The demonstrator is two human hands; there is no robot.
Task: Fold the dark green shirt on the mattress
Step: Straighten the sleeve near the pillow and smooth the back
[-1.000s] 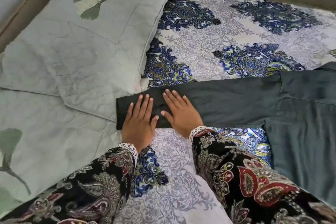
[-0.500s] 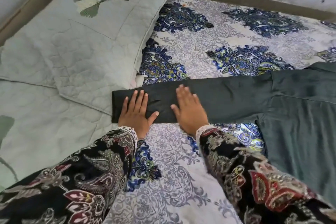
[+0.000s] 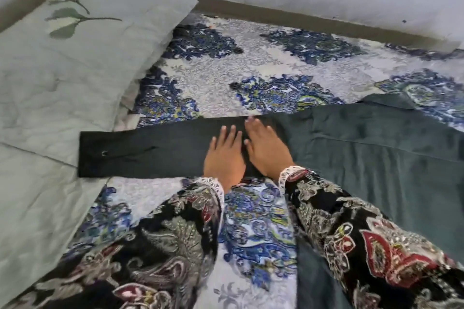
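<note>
Fingers (image 3: 233, 130) of the left hand (image 3: 223, 158) are lying flat and slightly spread on the sleeve (image 3: 155, 150) of the dark green shirt (image 3: 376, 158), clamping nothing. Fingers (image 3: 253, 125) of the right hand (image 3: 268, 155) are lying flat too, held close together, palm down on the same sleeve and gripping nothing; their tips are reaching the sleeve's far edge. Both hands are sitting side by side, nearly touching, at the centre of the frame.

Said sleeve is stretching out straight toward the left of the frame, its cuff end lying over the edge of the pale green quilt (image 3: 37, 195). A small button is showing near the cuff. Body of the shirt is spreading across the right side of the frame, lying flat on the mattress (image 3: 251, 63), which is wearing a blue and white floral sheet. A pale green pillow (image 3: 82, 57) with a leaf motif is occupying the upper left. Patterned dark sleeves are covering both forearms at the bottom of the frame.
</note>
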